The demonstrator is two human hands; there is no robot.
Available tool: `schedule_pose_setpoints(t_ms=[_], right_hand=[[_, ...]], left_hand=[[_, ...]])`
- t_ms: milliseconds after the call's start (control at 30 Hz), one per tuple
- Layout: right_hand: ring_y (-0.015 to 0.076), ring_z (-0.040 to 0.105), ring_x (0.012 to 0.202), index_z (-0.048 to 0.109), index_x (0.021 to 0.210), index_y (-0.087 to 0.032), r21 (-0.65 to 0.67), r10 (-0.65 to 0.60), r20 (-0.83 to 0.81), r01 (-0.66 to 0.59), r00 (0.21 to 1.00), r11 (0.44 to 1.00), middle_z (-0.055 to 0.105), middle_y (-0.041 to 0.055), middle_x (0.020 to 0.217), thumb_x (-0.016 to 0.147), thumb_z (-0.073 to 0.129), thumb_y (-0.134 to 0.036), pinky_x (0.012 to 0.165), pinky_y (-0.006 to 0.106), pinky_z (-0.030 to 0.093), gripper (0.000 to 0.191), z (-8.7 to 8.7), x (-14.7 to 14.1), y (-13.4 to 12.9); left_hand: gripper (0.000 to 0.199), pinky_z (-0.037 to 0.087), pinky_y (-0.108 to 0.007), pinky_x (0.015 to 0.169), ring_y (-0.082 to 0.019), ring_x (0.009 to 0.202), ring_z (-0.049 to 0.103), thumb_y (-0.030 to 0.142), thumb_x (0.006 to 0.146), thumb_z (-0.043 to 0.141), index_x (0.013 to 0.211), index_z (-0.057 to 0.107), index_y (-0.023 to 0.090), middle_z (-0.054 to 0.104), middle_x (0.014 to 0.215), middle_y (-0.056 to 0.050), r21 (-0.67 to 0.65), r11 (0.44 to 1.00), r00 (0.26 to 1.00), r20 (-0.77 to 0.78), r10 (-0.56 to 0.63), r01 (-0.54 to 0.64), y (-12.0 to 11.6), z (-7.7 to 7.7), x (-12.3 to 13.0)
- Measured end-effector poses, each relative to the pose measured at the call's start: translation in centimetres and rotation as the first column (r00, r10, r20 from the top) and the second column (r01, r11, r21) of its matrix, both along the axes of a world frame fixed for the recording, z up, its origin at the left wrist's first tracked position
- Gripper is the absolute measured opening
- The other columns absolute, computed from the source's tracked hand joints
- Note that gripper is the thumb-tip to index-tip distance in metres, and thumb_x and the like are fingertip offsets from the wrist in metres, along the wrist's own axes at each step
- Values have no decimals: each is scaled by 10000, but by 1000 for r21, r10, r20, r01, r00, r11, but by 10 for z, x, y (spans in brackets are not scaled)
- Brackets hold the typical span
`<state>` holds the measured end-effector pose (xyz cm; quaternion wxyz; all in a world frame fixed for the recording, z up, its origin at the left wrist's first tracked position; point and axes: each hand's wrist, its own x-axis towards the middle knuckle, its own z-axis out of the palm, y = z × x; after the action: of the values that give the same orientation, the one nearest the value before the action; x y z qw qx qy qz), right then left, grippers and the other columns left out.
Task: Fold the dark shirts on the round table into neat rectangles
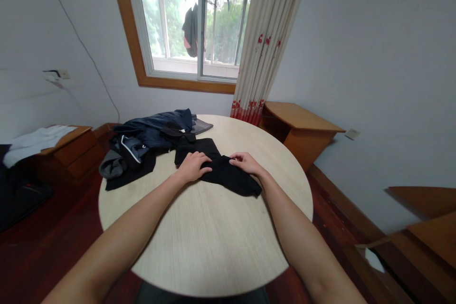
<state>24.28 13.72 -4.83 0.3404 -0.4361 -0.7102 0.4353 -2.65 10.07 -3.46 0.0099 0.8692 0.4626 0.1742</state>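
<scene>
A black garment (228, 176) lies partly folded on the round table (199, 232); its exact kind cannot be made out. My left hand (194, 167) rests on its left part, fingers stretched out and thumb apart. At the garment's upper right edge, my right hand (246, 163) has bent fingers and thumb close together on the fabric. One end of the garment extends under my right wrist. To the left lies a heap of dark clothes (153, 128), navy, black and grey, touching or nearly touching the black garment.
A wooden desk (302, 118) stands behind the table on the right, beside a curtain (267, 42) and a window (185, 19). On the left, white cloth (39, 142) lies on a low wooden cabinet (76, 147). More wooden furniture (420, 242) is at the lower right.
</scene>
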Motion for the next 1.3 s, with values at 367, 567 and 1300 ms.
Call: schedule_pose_setpoints(t_ms=[367,567,1300], right_hand=[[211,619,746,633,904,-188,157,-452,-266,501,851,851,679,29,772,702,696,-564,716,336,503,431,5,22,11],[258,689,857,641,992,-239,45,-236,-494,296,837,954,726,69,949,679,739,-670,761,381,550,542,40,31,-18],[215,688,912,780,1033,-213,269,-15,322,-77,946,960,767,60,1050,784,724,-180,877,340,528,258,2,-12,-1]], left_hand=[[172,385,-463,970,-277,1066,609,299,921,597,942,742,208,725,1096,-80,74,991,989,101,107,-115,16,6,-33],[409,497,-378,776,-228,765,659,581,848,628,868,714,181,742,841,-71,-35,999,830,558,-14,41,4,45,-59],[802,365,-492,1145,-350,1390,468,566,771,716,1424,511,149,519,1488,-195,-117,987,985,120,127,-113,43,-37,-55]])
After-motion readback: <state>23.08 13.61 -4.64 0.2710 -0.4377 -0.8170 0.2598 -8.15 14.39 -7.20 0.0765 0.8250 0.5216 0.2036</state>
